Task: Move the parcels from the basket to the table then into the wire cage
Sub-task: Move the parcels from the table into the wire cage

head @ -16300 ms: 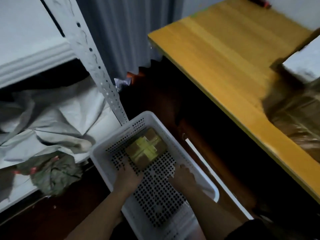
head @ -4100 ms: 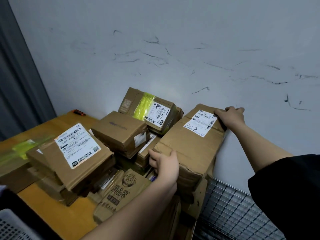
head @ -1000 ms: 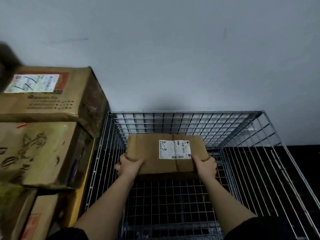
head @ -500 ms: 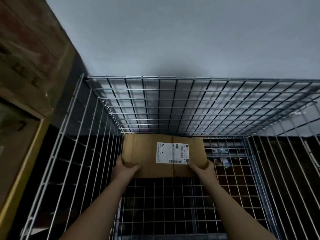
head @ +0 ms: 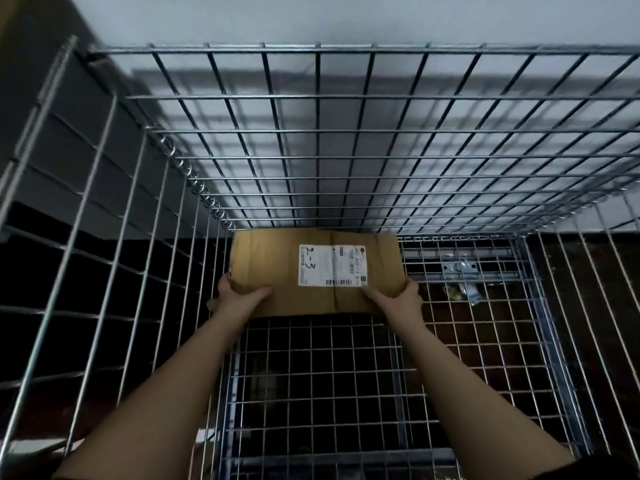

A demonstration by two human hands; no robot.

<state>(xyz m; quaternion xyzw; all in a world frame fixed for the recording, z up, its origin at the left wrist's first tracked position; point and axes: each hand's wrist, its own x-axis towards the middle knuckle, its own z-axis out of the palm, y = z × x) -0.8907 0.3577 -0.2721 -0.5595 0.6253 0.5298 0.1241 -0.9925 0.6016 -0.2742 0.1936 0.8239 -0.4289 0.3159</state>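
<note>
A flat brown cardboard parcel (head: 277,271) with a white shipping label marked "2-3" lies low inside the wire cage (head: 346,161), in its far left corner against the back mesh wall. My left hand (head: 235,299) grips the parcel's near left corner, thumb on top. My right hand (head: 398,299) grips its near right corner the same way. Both forearms reach down into the cage from above. I cannot tell whether the parcel rests on the mesh floor or hangs just above it.
The cage's mesh floor (head: 329,375) is bare in front of and right of the parcel. A metal latch fitting (head: 464,275) sits low at the back right. Mesh walls rise on the left (head: 104,271) and right (head: 588,306). A grey wall stands behind.
The parcel came off the table stack and has gone down into the cage, ending deeper in the far left corner. My view has dropped closer over the cage.
</note>
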